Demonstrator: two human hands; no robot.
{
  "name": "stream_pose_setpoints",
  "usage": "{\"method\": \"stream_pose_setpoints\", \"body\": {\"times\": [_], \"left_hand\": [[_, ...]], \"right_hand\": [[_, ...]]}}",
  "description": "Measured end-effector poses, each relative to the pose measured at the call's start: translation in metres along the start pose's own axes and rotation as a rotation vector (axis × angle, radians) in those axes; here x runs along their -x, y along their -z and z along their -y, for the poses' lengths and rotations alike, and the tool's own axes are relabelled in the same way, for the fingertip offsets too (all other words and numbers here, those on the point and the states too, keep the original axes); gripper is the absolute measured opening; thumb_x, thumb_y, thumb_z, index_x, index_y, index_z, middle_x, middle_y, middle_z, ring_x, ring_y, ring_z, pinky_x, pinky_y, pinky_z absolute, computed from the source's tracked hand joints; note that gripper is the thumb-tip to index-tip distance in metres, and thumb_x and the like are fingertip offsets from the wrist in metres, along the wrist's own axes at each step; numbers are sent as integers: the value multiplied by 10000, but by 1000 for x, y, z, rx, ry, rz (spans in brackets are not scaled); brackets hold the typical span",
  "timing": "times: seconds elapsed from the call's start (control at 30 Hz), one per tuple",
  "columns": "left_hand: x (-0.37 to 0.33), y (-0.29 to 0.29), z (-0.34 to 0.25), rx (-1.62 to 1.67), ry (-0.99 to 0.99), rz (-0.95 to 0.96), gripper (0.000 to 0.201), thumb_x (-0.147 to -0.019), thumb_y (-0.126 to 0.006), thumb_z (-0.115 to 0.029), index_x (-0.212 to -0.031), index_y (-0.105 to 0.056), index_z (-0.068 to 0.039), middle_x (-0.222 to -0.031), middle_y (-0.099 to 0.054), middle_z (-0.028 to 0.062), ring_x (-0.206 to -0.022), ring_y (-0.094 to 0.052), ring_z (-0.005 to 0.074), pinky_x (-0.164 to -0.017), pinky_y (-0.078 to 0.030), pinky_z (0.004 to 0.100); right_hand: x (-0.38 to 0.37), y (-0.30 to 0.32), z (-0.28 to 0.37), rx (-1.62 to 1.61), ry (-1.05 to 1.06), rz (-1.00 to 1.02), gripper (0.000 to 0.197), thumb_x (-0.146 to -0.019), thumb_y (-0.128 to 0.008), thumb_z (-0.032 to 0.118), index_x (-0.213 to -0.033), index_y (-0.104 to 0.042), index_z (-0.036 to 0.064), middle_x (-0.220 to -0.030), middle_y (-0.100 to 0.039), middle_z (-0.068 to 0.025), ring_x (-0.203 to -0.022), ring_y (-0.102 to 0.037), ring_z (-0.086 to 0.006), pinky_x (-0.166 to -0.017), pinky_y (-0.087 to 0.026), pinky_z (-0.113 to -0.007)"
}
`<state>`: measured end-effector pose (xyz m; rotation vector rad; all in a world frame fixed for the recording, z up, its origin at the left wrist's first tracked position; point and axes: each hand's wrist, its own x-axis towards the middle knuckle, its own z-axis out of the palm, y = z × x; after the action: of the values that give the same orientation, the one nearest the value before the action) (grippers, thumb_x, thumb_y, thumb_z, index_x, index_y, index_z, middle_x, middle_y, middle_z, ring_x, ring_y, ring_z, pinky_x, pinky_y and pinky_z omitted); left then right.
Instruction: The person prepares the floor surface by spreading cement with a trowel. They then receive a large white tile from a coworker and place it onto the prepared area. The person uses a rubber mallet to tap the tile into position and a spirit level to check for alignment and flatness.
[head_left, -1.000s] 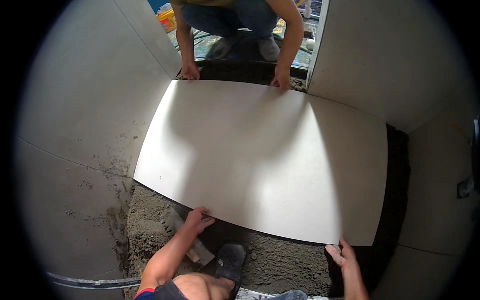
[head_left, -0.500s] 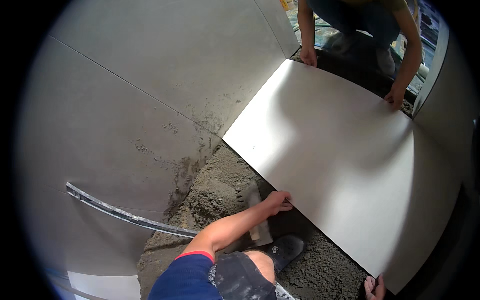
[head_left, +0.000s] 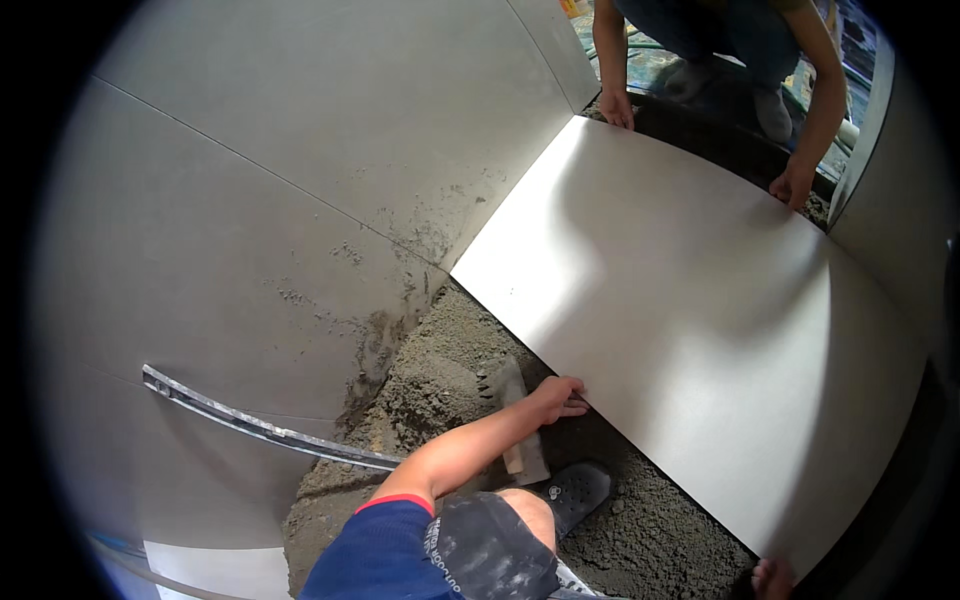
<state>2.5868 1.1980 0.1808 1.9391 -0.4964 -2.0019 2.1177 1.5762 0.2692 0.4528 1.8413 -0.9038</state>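
A large pale floor tile (head_left: 680,300) lies over a bed of grey mortar (head_left: 440,360). My left hand (head_left: 560,398) grips its near edge, fingers bent at the rim. Close to the tile's near right corner, my right hand (head_left: 772,580) holds the same edge, partly cut off by the picture's dark border. A co-worker crouches beyond the tile, with one hand (head_left: 617,108) at its far left corner and the other hand (head_left: 792,186) on the far edge toward the right. Under my left forearm, a flat trowel (head_left: 512,385) with a wooden handle rests on the mortar.
Large grey wall tiles (head_left: 240,250), spattered with mortar, rise on the left. A long metal straightedge (head_left: 260,427) leans there, its lower end behind my arm. My dark shoe (head_left: 578,492) stands on the mortar. Another wall panel (head_left: 885,210) borders the right. A white panel (head_left: 215,570) lies lower left.
The view has shifted slightly. My right hand sits a little farther right along the tile edge, its fingers less visible. My left hand and the co-worker's hands keep their places on the tile.
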Motion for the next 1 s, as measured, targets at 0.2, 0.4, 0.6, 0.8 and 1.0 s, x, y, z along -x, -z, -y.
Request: {"method": "stream_pose_setpoints", "body": {"times": [0.2, 0.4, 0.6, 0.8, 1.0], "left_hand": [[5, 19, 6, -24, -10, -37, 354, -950, -622, -258, -1129, -575, 43, -1047, -637, 168, -915, -669, 321, -857, -574, 431], [-23, -14, -3, -74, -162, 207, 367, -955, -645, -294, -987, -645, 72, -866, -686, 211, -836, -712, 330, -741, -609, 399], [15, 34, 6, -180, -31, -70, 497, -986, -590, -361, -1209, -532, 80, -997, -678, 263, -854, -702, 363, -745, -609, 441], [14, 27, 2, -209, -62, -77, 471, -981, -597, -367, -1163, -545, 64, -991, -673, 249, -855, -698, 352, -737, -603, 434], [10, 34, 4, -231, -51, -82, 379, -974, -608, -364, -978, -587, 14, -836, -652, 157, -688, -665, 266, -607, -577, 394]], "right_hand": [[-39, 46, 14, 273, 335, -249, 512, -1030, -527, 295, -1431, -452, -14, -1182, -629, -180, -1045, -614, -257, -920, -494, -387], [-173, 190, -61, 475, 651, -446, 596, -952, -653, 256, -1421, -420, -29, -1315, -581, -229, -1244, -558, -302, -1019, -462, -426], [-71, 45, 1, 767, 503, -668, 602, -878, -726, 364, -1273, -512, -37, -1238, -531, -242, -1160, -528, -387, -1007, -433, -479], [-84, 64, -34, 631, 665, -738, 626, -807, -780, 380, -1274, -545, 36, -1213, -545, -241, -1133, -530, -411, -975, -435, -496], [-91, 60, -37, 691, 779, -825, 626, -793, -784, 337, -1326, -553, 102, -1223, -548, -243, -1157, -517, -422, -981, -429, -526]]}}
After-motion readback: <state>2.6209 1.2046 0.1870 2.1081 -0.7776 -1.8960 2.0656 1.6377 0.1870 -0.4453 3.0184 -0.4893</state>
